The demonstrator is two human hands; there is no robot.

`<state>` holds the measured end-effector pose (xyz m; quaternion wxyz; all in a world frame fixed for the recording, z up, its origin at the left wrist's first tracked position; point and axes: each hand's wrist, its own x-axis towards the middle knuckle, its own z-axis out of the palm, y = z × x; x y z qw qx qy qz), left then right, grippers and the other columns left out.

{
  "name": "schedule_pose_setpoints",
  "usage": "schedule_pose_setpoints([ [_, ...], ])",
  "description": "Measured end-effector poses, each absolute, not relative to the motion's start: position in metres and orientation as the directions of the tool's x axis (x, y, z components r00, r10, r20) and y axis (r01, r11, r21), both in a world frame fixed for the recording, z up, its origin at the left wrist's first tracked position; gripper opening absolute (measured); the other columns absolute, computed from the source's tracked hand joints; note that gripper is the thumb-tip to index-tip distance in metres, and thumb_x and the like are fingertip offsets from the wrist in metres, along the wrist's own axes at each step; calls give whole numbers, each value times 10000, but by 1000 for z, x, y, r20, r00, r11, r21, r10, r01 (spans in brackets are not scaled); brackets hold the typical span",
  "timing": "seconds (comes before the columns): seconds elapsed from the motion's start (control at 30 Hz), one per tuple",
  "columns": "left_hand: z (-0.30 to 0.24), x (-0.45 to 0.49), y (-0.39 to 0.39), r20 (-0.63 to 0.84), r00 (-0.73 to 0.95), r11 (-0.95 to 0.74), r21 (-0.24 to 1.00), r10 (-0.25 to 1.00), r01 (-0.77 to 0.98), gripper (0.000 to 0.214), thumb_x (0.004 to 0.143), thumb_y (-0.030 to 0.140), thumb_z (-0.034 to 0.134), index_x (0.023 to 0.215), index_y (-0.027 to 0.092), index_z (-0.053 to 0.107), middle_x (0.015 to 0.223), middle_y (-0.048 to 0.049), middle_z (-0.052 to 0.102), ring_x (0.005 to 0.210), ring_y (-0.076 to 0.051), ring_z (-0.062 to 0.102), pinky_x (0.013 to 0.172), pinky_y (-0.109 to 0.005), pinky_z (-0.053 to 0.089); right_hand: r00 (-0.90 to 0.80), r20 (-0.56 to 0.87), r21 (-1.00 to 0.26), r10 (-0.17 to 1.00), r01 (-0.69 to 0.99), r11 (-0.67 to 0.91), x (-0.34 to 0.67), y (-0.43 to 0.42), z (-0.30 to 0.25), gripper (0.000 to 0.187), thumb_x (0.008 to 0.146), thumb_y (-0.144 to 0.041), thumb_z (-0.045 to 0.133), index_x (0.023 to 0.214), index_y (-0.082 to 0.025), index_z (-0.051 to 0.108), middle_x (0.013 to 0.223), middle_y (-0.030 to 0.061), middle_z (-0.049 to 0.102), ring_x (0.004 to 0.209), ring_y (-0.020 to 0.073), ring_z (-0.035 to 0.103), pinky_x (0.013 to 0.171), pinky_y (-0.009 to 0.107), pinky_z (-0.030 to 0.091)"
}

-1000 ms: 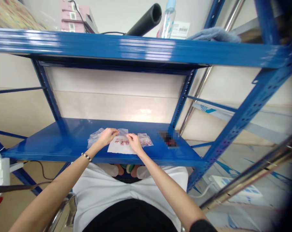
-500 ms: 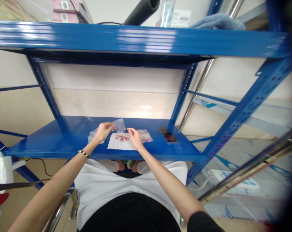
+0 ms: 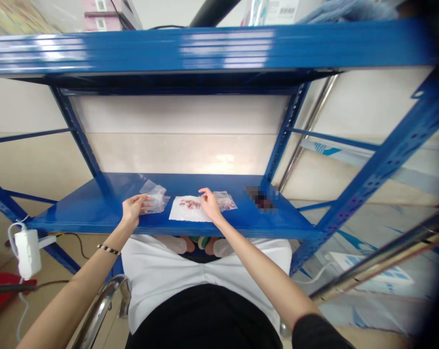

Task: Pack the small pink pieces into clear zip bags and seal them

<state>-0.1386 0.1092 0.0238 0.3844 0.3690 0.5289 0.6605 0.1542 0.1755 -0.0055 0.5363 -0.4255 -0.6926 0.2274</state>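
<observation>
My left hand (image 3: 133, 209) pinches a small clear plastic bag (image 3: 152, 188) at the left of the blue shelf board. Under and beside that bag lie more clear bags (image 3: 160, 205), overlapping one another. To their right is a sheet of white paper (image 3: 178, 213) with small pink and brownish beads or beadlike pieces (image 3: 190, 204) heaped on it. Over the paper's right side is my right hand (image 3: 210, 206), fingers curled in towards the thumb; whatever they hold is too small to make out. Just right of it lies a clear bag (image 3: 227, 200) with similar pink pieces inside.
A blurred-out dark object (image 3: 261, 198) lies near the right end of the shelf board (image 3: 110, 203). An upper blue shelf beam (image 3: 139, 51) crosses above my hands. A white power adapter (image 3: 28, 252) hangs at the left.
My left hand has moved left and down with the clear bag, over the other bags. My right hand stays by the paper, its fingers more curled. The camera view has shifted slightly.
</observation>
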Motion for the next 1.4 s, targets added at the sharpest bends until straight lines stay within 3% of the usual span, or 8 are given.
schedule_pose_setpoints([
  [0.27, 35, -134, 114, 27, -453, -112, 981, 891, -161, 259, 693, 254, 713, 883, 85, 665, 834, -119, 712, 544, -148, 649, 362, -179, 383, -69, 555, -760, 829, 365, 538, 155, 171, -2, 294, 768, -151, 400, 985, -200, 591, 672, -24, 541, 596, 162, 512, 611, 268, 384],
  [0.5, 25, -147, 102, -51, -475, -34, 985, 879, -169, 345, 624, 281, 740, 878, 60, 664, 556, -14, 607, 292, -24, 328, 288, -149, 123, 82, 617, -748, 783, 370, 551, 157, 159, 13, 259, 822, -186, 396, 972, -183, 607, 697, -1, 559, 654, 169, 545, 645, 267, 410],
  [0.73, 33, -162, 95, -173, -147, 158, 981, 974, -109, 472, 702, 393, 738, 1008, 43, 656, 540, -10, 580, 298, -13, 268, 301, -144, 99, -48, 556, -482, 830, 795, 369, 221, 170, 38, 275, 847, -205, 522, 1080, -202, 670, 937, 74, 658, 885, 203, 595, 774, 289, 447],
  [0.9, 43, -131, 72, -78, -48, 80, 996, 996, 44, 512, 787, 505, 652, 1019, 49, 670, 537, -28, 587, 301, -32, 291, 309, -160, 88, -31, 445, -441, 895, 862, 249, 256, 169, 31, 136, 733, -278, 734, 842, -197, 749, 843, 92, 691, 882, 239, 615, 772, 299, 456],
  [1.1, 42, -67, 43, -23, 200, -12, 984, 980, 176, 569, 865, 588, 515, 924, 52, 697, 537, -73, 630, 293, -53, 344, 308, -174, 165, 0, 428, -451, 904, 867, 214, 251, 167, 31, 103, 773, -242, 689, 683, -203, 718, 743, 58, 688, 789, 207, 619, 728, 276, 452],
  [1.23, 37, -37, 27, -26, 276, -6, 993, 961, 116, 582, 875, 594, 498, 936, 52, 698, 537, -70, 632, 315, -75, 400, 298, -178, 228, 18, 585, -452, 811, 838, 307, 239, 141, 53, 121, 843, -236, 621, 757, -204, 700, 858, 57, 670, 858, 210, 580, 816, 318, 434],
  [1.3, 39, -24, 18, 5, 289, -14, 1000, 957, 28, 549, 873, 568, 528, 1023, 65, 689, 714, -118, 703, 457, -124, 553, 341, -185, 344, 10, 696, -461, 718, 772, 437, 226, 110, 59, 148, 877, -270, 596, 774, -209, 683, 862, 51, 646, 884, 216, 556, 834, 337, 427],
  [1.4, 41, -6, 6, 86, 299, -45, 989, 950, -142, 494, 872, 513, 577, 1157, 118, 659, 1107, -170, 693, 886, -230, 677, 574, -244, 531, -72, 725, -484, 684, 654, 582, 200, 50, 53, 164, 911, -299, 570, 805, -223, 669, 870, 44, 619, 912, 219, 544, 870, 361, 421],
])
